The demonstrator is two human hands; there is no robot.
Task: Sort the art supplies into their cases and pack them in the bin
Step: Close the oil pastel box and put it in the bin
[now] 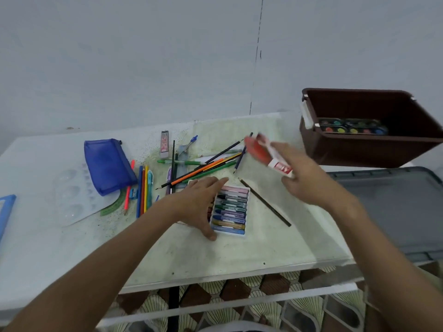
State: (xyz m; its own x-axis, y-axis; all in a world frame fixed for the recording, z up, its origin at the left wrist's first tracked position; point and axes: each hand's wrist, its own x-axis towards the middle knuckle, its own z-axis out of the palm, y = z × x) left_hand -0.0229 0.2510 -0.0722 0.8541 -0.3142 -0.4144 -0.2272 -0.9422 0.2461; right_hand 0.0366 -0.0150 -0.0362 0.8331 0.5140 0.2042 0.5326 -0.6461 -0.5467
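Crayon tray, coloured sticks in rows (paper-wrapped), white rim

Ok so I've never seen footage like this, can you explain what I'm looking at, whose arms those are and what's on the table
One picture, from a camera worn on a person's head, looking down at their own bare arms; there is no robot. The left hand rests on an open tray of oil pastels. The right hand holds a red and white sleeve, blurred, probably the tray's cover. On the table lie loose coloured pencils, a blue zip pouch and a clear paint palette. The brown bin at right already holds a watercolour set.
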